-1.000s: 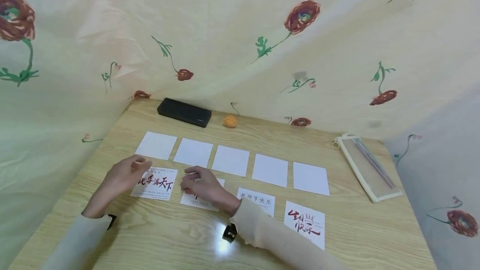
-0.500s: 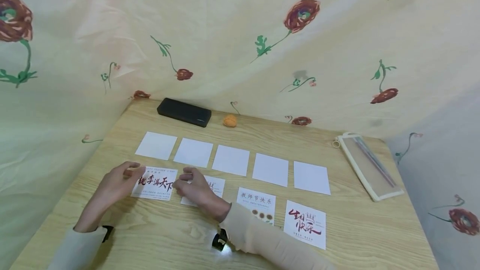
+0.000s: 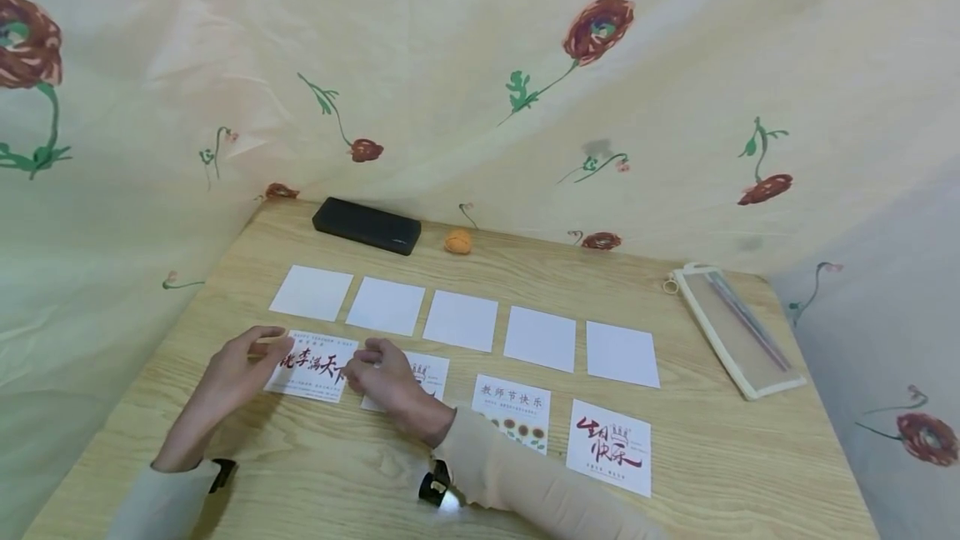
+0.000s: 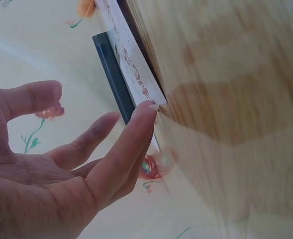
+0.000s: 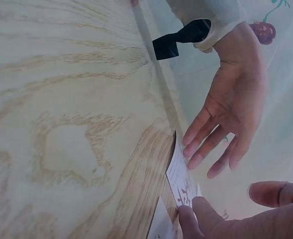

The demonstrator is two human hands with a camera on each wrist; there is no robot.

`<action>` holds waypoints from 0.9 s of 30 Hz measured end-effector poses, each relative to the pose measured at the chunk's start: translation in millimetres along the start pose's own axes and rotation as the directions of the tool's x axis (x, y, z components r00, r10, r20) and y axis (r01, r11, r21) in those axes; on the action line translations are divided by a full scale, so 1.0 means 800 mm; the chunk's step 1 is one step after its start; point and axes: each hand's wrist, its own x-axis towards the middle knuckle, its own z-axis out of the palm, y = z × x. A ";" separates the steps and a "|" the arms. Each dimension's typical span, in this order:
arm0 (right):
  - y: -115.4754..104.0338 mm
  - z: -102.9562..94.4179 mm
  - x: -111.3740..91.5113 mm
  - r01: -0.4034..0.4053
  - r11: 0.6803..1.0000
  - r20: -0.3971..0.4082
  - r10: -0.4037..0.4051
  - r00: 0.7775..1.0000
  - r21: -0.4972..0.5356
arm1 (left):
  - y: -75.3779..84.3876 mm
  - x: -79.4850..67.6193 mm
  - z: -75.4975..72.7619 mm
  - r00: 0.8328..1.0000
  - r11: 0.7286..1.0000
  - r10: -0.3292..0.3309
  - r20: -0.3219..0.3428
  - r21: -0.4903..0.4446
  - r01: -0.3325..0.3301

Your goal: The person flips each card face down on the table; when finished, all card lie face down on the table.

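Observation:
A white card with red Chinese lettering (image 3: pixel 311 375) lies at the left end of the near row, between my two hands. My left hand (image 3: pixel 234 373) has its fingertips at the card's left edge. In the left wrist view a fingertip (image 4: pixel 148 107) touches the corner of the card (image 4: pixel 129 57), with the thumb held apart. My right hand (image 3: pixel 396 386) touches the card's right edge and partly covers a second printed card (image 3: pixel 435 373). In the right wrist view its thumb (image 5: pixel 270 193) stands away from the card (image 5: pixel 177 172).
Several blank white cards (image 3: pixel 460 321) form a row behind. A sunflower card (image 3: pixel 512 411) and a red-lettered card (image 3: pixel 611 444) lie at right. Farther back are a black case (image 3: pixel 366 226), an orange ball-like object (image 3: pixel 458 242) and a mesh zip pouch (image 3: pixel 738 332) holding pens.
My right hand has moved left, from over the second card to the first card's right edge. My left hand has shifted slightly nearer, and the first card has slid slightly right.

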 end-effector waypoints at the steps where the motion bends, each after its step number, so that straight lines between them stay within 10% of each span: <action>1: 0.000 0.000 0.000 -0.005 1.000 -0.001 0.005 1.000 0.017 | 0.000 0.000 0.000 1.000 1.000 0.003 0.000 -0.004 -0.003; 11: -0.001 0.009 0.000 -0.038 0.998 0.006 0.038 0.999 0.046 | 0.008 0.004 0.005 0.995 0.983 0.029 0.095 -0.181 -0.011; 27: -0.010 -0.006 -0.017 -0.023 0.978 0.075 0.040 0.996 -0.207 | 0.009 -0.005 0.006 0.994 0.997 0.056 0.091 -0.057 -0.051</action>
